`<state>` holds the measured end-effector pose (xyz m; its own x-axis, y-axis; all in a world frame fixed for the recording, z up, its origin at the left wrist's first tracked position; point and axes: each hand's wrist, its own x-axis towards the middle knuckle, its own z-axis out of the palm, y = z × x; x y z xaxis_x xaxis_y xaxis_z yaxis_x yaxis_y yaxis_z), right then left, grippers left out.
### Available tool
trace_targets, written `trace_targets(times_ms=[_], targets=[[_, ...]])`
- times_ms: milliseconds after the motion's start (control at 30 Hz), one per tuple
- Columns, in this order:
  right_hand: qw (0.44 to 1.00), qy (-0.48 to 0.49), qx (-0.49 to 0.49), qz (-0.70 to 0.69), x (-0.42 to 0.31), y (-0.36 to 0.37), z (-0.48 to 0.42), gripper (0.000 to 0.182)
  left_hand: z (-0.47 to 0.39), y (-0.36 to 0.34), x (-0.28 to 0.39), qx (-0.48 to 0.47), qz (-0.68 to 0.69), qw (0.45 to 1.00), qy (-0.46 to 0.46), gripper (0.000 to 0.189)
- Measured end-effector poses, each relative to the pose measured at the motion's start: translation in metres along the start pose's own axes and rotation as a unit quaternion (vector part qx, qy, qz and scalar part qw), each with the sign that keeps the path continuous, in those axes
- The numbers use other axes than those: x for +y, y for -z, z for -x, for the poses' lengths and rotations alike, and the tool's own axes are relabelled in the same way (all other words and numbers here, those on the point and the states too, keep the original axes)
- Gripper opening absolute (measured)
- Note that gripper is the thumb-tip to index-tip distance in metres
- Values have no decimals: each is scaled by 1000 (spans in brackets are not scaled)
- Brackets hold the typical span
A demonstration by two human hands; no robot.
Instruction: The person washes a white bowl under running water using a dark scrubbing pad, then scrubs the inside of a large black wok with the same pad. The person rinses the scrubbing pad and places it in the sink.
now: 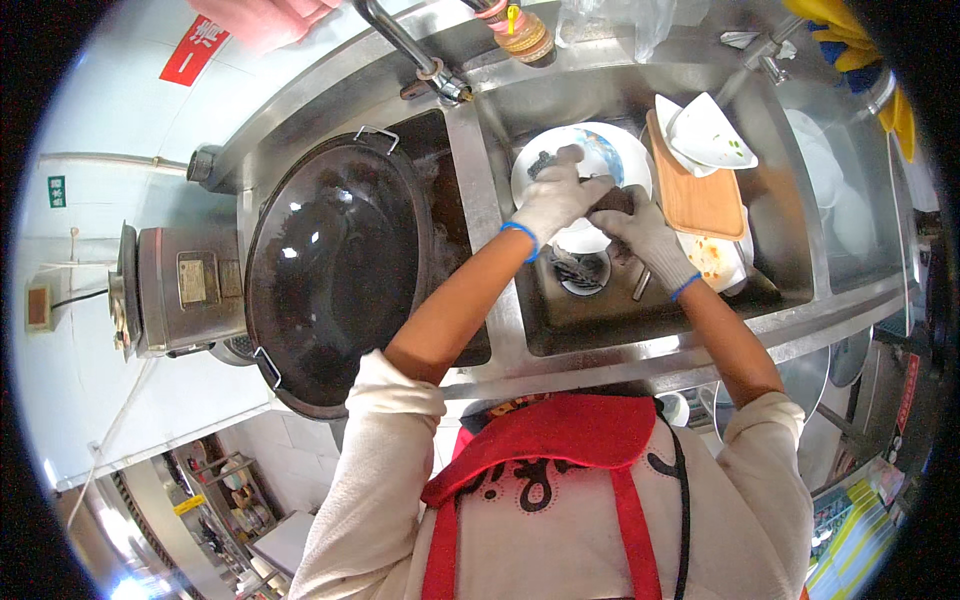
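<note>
Both my hands wear pale knit gloves with blue cuffs, inside a metal sink basin. My left hand (564, 196) reaches over a white plate with a blue print (636, 154), its fingertips near dark scraps at the plate's left. Right beside it, my right hand (646, 229) has its fingers at a dark brown item (615, 201) lying between the two hands; which hand grips it, I cannot tell. Below them stands a small round bowl (581, 271) with dark contents. A metal handle (641, 283) shows by my right wrist.
At the basin's right lie a wooden tray (697, 191), white angular dishes (712, 135) and a stained white dish (712, 259). A large dark wok (337, 270) fills the left side. A faucet (450, 86) and a bottle (525, 41) are at the back edge.
</note>
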<state>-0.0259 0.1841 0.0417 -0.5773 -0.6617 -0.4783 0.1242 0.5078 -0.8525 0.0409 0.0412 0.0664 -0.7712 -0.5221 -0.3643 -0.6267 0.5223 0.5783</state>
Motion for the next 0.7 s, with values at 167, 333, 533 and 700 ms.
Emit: trace_targets(times_ms=[167, 333, 533, 700], targets=[[967, 215, 15, 136, -11, 18, 22, 57, 25, -2, -26, -161, 571, 804, 40, 65], [957, 267, -115, 1, -47, 21, 39, 57, 61, 41, -29, -169, 655, 736, -13, 42], [963, 202, -161, -75, -78, -8, 41, 60, 107, 84, -41, -8, 623, 777, -87, 46], [918, 341, -192, 69, -136, -65, 41, 40, 147, 130, -93, 116, 611, 757, -200, 46]])
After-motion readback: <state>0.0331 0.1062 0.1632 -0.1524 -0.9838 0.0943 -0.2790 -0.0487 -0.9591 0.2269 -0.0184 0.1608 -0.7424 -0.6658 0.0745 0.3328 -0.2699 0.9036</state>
